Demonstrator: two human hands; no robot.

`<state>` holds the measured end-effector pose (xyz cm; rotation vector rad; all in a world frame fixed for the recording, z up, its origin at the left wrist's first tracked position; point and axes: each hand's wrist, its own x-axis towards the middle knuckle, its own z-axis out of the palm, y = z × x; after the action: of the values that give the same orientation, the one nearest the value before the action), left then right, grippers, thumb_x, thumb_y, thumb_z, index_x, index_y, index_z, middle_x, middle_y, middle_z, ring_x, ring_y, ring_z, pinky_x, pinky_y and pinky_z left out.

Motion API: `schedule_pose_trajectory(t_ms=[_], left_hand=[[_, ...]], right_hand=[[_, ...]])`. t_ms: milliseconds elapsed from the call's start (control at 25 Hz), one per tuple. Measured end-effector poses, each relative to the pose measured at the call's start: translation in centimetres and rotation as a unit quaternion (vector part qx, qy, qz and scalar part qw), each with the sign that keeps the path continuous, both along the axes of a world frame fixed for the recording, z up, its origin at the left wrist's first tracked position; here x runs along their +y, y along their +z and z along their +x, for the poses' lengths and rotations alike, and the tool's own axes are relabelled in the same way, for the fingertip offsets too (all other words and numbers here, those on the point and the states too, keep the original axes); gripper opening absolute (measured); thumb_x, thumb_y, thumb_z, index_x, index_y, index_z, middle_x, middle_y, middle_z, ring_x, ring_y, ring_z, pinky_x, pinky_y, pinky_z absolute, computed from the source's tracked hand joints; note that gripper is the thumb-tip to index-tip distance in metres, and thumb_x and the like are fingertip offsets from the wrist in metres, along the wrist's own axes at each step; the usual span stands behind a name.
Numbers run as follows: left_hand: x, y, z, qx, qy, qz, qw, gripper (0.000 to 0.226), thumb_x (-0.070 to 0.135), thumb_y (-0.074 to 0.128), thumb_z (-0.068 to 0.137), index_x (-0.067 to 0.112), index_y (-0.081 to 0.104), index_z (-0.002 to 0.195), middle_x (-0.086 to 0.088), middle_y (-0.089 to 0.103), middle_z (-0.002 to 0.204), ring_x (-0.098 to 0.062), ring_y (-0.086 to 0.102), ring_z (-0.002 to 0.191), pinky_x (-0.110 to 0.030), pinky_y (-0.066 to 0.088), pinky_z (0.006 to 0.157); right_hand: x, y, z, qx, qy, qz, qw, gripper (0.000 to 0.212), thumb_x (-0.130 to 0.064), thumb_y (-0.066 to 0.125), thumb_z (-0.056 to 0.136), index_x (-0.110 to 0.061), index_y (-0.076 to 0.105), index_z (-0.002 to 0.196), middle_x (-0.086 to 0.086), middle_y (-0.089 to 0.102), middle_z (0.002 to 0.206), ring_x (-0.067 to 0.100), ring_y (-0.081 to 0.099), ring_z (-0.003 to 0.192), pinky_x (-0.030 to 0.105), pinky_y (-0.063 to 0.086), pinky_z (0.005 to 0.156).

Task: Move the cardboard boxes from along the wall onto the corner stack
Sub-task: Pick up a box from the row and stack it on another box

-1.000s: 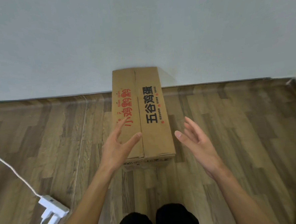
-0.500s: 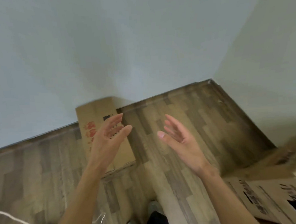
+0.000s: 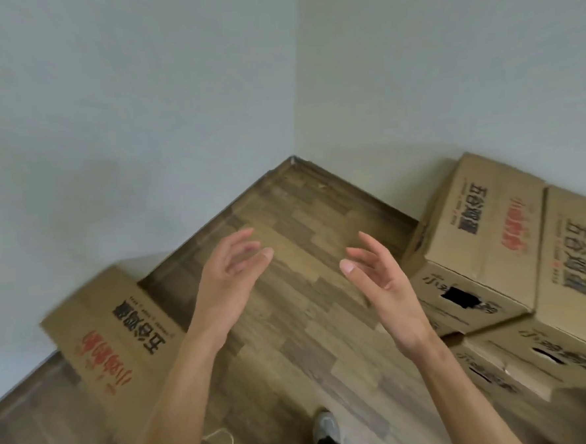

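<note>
Noted a long brown cardboard box with red and black print (image 3: 118,339) flat on the wood-plank floor (image 3: 310,351), against the left wall. Judged light but bulky, stiff-walled, smooth-faced; best gripped at both short ends. Found the left hand (image 3: 225,287) spread loose, empty, near the box but apart. Found the right hand (image 3: 388,295) likewise released, holding nothing. Logged a stack of matching brown cartons (image 3: 485,241) far right, handhold cut-outs visible.
</note>
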<state>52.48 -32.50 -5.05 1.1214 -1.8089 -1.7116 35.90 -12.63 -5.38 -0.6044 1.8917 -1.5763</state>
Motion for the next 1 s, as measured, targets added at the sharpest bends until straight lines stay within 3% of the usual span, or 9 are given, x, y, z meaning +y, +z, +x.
schedule_pose_trajectory(t_ms=[160, 360, 520, 720, 880, 1000], left_hand=[[4.6, 0.9, -7.3, 0.004, -0.081, 0.008, 0.997, 0.047, 0.058, 0.078, 0.091, 0.064, 0.061, 0.134, 0.029, 0.068, 0.133, -0.004, 0.070, 0.122, -0.041, 0.053, 0.110], [12.5, 1.6, -17.2, 0.025, -0.163, 0.003, 0.986, 0.048, 0.054, 0.076, 0.094, 0.064, 0.059, 0.138, 0.030, 0.064, 0.139, -0.003, 0.070, 0.119, -0.033, 0.055, 0.099], [19.0, 1.4, -25.1, 0.019, -0.210, -0.001, 0.978, 0.051, 0.054, 0.076, 0.094, 0.063, 0.058, 0.141, 0.029, 0.064, 0.141, 0.000, 0.069, 0.120, -0.030, 0.054, 0.096], [27.3, 1.0, -36.0, 0.001, -0.253, 0.013, 0.967, 0.053, 0.058, 0.078, 0.091, 0.063, 0.058, 0.140, 0.031, 0.067, 0.136, -0.003, 0.070, 0.122, -0.040, 0.053, 0.107], [34.3, 0.6, -43.9, -0.007, -0.300, 0.027, 0.954, 0.057, 0.059, 0.077, 0.090, 0.061, 0.055, 0.143, 0.031, 0.067, 0.136, -0.003, 0.067, 0.124, -0.031, 0.047, 0.093], [37.7, -0.4, -47.3, -0.024, -0.321, 0.030, 0.946, 0.062, 0.066, 0.076, 0.087, 0.060, 0.053, 0.145, 0.032, 0.065, 0.137, -0.004, 0.064, 0.128, -0.043, 0.041, 0.105]], right_hand=[[7.1, 2.2, -3.5, 0.021, -0.088, -0.006, 0.996, 0.071, -0.045, 0.078, 0.094, -0.042, 0.052, 0.160, -0.014, 0.067, 0.148, -0.009, 0.066, 0.128, 0.023, 0.055, 0.104], [16.5, 3.0, -9.9, 0.041, -0.181, -0.016, 0.982, 0.068, -0.046, 0.076, 0.092, -0.043, 0.055, 0.157, -0.016, 0.068, 0.146, -0.009, 0.068, 0.126, 0.007, 0.056, 0.090], [23.8, 2.2, -16.6, 0.036, -0.224, -0.020, 0.974, 0.066, -0.047, 0.075, 0.096, -0.045, 0.054, 0.158, -0.016, 0.068, 0.148, -0.009, 0.067, 0.128, 0.007, 0.057, 0.089], [32.9, 1.6, -25.6, 0.012, -0.278, -0.023, 0.960, 0.065, -0.050, 0.077, 0.094, -0.045, 0.057, 0.156, -0.016, 0.069, 0.147, -0.008, 0.067, 0.129, 0.021, 0.054, 0.099], [40.0, 0.6, -31.6, 0.007, -0.325, -0.015, 0.945, 0.065, -0.050, 0.078, 0.094, -0.042, 0.058, 0.155, -0.012, 0.070, 0.146, 0.002, 0.068, 0.133, 0.033, 0.055, 0.113], [43.7, -0.5, -34.3, -0.002, -0.345, 0.001, 0.939, 0.066, -0.054, 0.078, 0.093, -0.043, 0.059, 0.155, -0.012, 0.070, 0.145, 0.005, 0.069, 0.132, 0.040, 0.054, 0.116]])
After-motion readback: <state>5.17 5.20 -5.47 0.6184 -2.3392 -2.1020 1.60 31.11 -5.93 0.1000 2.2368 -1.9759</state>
